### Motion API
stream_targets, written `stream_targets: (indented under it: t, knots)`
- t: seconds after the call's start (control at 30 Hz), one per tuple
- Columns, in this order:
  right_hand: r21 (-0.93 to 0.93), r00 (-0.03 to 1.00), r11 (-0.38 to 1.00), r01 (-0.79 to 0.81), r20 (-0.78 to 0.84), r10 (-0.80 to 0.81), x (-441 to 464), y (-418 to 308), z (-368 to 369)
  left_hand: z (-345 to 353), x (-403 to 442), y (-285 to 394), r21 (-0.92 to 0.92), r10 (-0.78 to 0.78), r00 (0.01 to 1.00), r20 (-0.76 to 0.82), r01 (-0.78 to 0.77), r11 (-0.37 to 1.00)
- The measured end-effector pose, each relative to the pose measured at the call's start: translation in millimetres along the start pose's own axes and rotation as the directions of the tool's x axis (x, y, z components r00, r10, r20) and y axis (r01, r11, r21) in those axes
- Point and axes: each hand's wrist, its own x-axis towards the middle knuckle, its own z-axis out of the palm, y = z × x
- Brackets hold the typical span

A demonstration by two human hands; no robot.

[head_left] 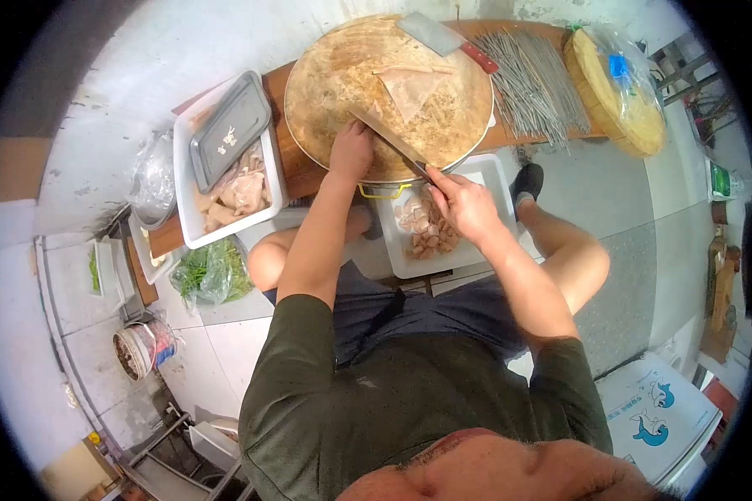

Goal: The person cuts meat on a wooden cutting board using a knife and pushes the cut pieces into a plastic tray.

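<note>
My right hand (pixel 466 203) is wrapped round the dark handle of a long knife (pixel 390 138), whose blade slants up and left over the round wooden board (pixel 326 71). Beside the blade, on the board's near edge, my left hand (pixel 353 150) has its fingers curled down; what they hold, if anything, is hidden. A flat pale piece of meat (pixel 411 90) lies mid-board. At the far edge rests a cleaver (pixel 431 35) with a red handle. Below the board, a white tray (pixel 500 188) contains cut meat chunks (pixel 426 225).
Left of the board, a white tub (pixel 188 200) holds meat under a grey tray (pixel 232 129). Metal skewers (pixel 530 83) and a round yellow basket (pixel 589 83) are at the right. Greens in a bag (pixel 213 271), a bucket (pixel 144 344) and a white box (pixel 656 413) stand lower.
</note>
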Motion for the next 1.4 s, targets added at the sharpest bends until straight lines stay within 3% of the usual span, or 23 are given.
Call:
stream_targets:
  t: [0.2,0.4,0.5,0.7,0.8,0.9,1.0,1.1,1.4]
  knots:
    - [0.003,0.999,1.0,0.025,-0.021,-0.025,5.8,3.0,-3.6,-3.1,-2.6,-0.7,0.003,0.004,0.999,0.045,-0.004,1.0]
    - [0.005,0.998,1.0,0.003,0.062,-0.003,18.0,10.1,-13.3,-12.9,-2.0,4.8,-0.086,-0.007,1.0,0.006,0.007,0.996]
    - [0.075,1.0,0.997,0.007,0.001,-0.007,28.4,12.9,-4.4,-9.9,-2.9,6.3,-0.066,-0.073,0.995,0.063,0.077,0.995]
    - [0.009,0.999,1.0,-0.027,0.026,0.027,48.4,7.8,3.0,-4.8,-3.4,2.3,-0.094,-0.061,0.997,0.052,0.066,0.993]
    - [-0.096,0.992,0.995,-0.028,0.122,0.039,64.3,-9.9,-14.1,-15.4,2.2,12.4,-0.028,-0.133,0.976,0.174,0.14,0.99]
    - [-0.016,0.999,1.0,-0.002,0.05,0.003,61.7,-1.9,-7.7,-19.5,0.6,13.9,-0.132,-0.135,0.984,0.113,0.149,0.98]
    - [0.016,0.999,0.999,0.038,-0.025,-0.038,44.3,2.2,-6.5,-21.4,-4.6,8.7,-0.056,-0.063,0.998,0.004,0.063,0.996]
    - [0.098,0.994,0.993,0.07,-0.096,-0.061,25.5,10.9,-6.6,-25.7,-10.1,10.2,-0.029,-0.112,0.994,-0.017,0.112,0.993]
    - [0.004,0.997,0.998,0.07,0.016,-0.07,-1.6,1.0,-0.2,-25.0,-23.7,8.9,-0.026,-0.066,0.993,-0.098,0.064,0.998]
